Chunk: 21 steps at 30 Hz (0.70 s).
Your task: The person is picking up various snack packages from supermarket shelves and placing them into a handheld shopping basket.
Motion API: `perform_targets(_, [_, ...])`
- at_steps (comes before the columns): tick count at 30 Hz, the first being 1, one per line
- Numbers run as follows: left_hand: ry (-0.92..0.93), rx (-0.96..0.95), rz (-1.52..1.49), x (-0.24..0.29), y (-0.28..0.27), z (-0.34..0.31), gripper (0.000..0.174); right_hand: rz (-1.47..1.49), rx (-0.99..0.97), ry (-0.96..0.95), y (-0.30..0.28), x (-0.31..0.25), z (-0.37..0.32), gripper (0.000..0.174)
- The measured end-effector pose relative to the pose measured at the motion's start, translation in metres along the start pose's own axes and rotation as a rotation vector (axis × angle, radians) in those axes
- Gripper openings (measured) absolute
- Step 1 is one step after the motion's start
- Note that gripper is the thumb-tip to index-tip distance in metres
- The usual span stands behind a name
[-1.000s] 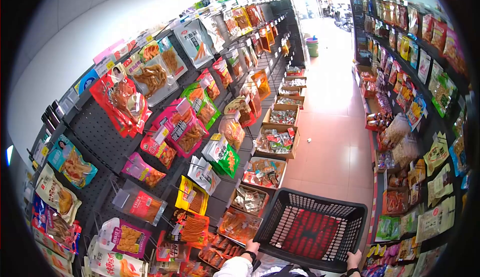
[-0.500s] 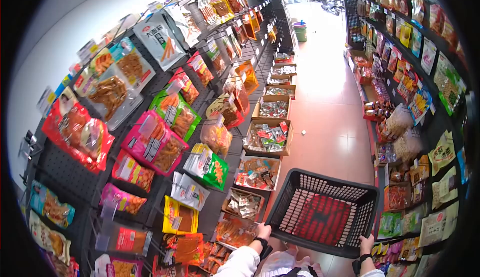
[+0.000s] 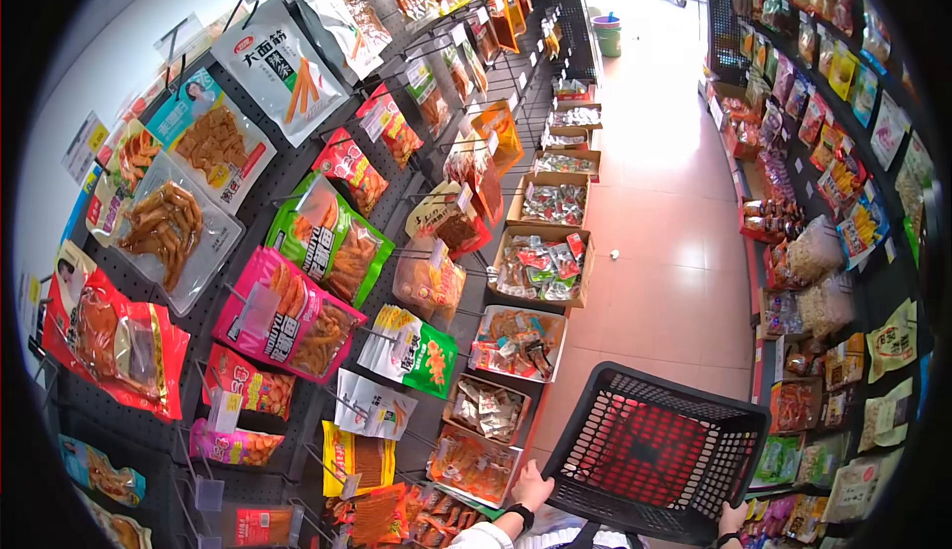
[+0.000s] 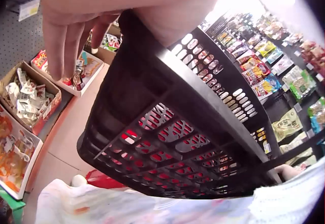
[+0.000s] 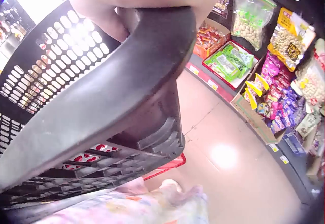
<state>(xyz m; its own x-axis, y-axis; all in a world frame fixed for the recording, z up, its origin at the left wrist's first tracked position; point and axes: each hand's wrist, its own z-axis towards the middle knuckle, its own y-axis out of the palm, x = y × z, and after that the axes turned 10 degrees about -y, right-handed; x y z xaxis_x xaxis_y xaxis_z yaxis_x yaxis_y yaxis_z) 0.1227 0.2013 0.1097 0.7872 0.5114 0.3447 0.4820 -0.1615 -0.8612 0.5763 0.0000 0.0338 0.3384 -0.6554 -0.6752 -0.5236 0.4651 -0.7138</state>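
A black plastic shopping basket (image 3: 659, 450) with slotted walls stands in front of my body, red showing through its bottom. My left hand (image 3: 533, 487) is at its near left corner. In the left wrist view, that hand's palm lies over the rim (image 4: 167, 64), while its fingers (image 4: 71, 49) hang fairly straight outside the corner, apart from the wall. At the near right corner my right hand (image 3: 732, 520) grips the rim; the right wrist view shows its fingers (image 5: 109, 21) bent round the thick black edge (image 5: 127, 77).
Hanging snack packets (image 3: 288, 316) fill the pegboard shelf on the left. Open boxes of small packets (image 3: 540, 266) line its foot. More bagged snacks (image 3: 818, 261) stand along the right. A tiled aisle (image 3: 654, 202) runs between, with a green bucket (image 3: 607, 36) at the far end.
The left shelf's packets appear larger and nearer. My left hand has loosened from the basket's corner, its fingers now to the left of the rim. The right hand keeps its hold.
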Motion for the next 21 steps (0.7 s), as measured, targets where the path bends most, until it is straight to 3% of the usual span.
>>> perform_targets(2, [0.029, -0.043, 0.016, 0.006, -0.002, 0.003, 0.051, 0.013, 0.024, 0.025, 0.001, 0.030, -0.004, 0.023])
perform_targets(4, [0.050, -0.242, -0.047, 0.012, 0.005, 0.011, 0.051, 0.122, 0.005, -0.105, 0.003, 0.075, 0.015, 0.022])
perform_targets(5, [-0.008, -0.282, -0.040, 0.028, -0.004, 0.008, 0.050, -0.249, -0.128, -0.016, -0.038, -0.021, -0.013, 0.048])
perform_targets(9, [-0.071, -0.276, -0.072, 0.054, -0.017, 0.016, 0.030, -0.227, -0.116, -0.035, -0.035, -0.035, -0.007, 0.045])
perform_targets(12, [-0.072, -0.239, -0.098, 0.056, -0.012, 0.023, 0.032, 0.018, -0.149, 0.071, -0.031, -0.015, 0.004, 0.048])
perform_targets(14, [-0.088, -0.238, -0.114, 0.052, -0.002, 0.027, 0.032, -0.159, -0.196, 0.079, -0.040, -0.055, 0.003, 0.053])
perform_targets(16, [-0.069, -0.189, -0.121, 0.053, 0.006, 0.039, 0.031, -0.263, -0.056, -0.042, -0.037, -0.105, 0.010, 0.057])
perform_targets(18, [-0.081, -0.175, -0.154, 0.045, 0.013, 0.039, 0.030, -0.137, -0.131, 0.019, -0.032, -0.097, 0.032, 0.062])
perform_targets(21, [-0.138, -0.156, -0.183, 0.042, 0.023, 0.047, 0.029, -0.179, -0.235, -0.136, -0.028, -0.116, 0.058, 0.061])
